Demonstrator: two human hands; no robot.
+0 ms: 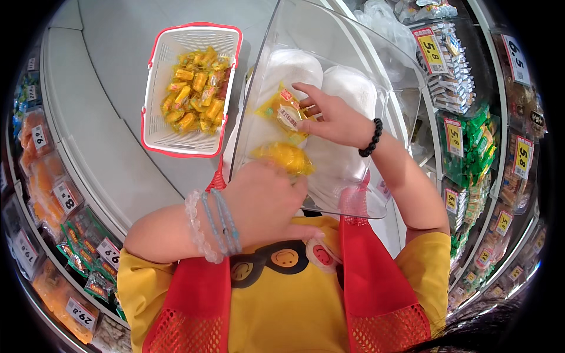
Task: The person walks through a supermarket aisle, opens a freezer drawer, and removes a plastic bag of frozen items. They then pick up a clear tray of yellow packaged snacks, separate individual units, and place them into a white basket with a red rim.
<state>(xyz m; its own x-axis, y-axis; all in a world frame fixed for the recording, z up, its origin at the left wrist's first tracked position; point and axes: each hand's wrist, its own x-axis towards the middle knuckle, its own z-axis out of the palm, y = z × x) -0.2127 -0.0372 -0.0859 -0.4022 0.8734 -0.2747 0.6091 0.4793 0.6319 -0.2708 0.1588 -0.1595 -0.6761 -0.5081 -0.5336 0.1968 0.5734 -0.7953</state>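
A clear plastic bin (393, 145) lies across my lap, over my white-clad legs, with yellow-wrapped breads in it. My right hand (333, 115), with a black bead bracelet at the wrist, has its fingers around one wrapped bread (286, 112) bearing a red mark. My left hand (269, 198), blurred and wearing clear and blue bead bracelets, is at the near side of another wrapped bread (284, 156); whether its fingers touch it is hidden. Beyond the bin's left side stands a white basket with a red rim (150, 106), holding many small yellow-wrapped breads (194, 97).
Curved store shelves with bagged snacks and price tags run along the left (66, 163) and the right (441, 167). Green snack packets (476, 145) fill a bin at the right. A crumpled clear plastic bag (386, 26) lies at the upper right. Pale floor tiles (119, 75) lie left of the basket.
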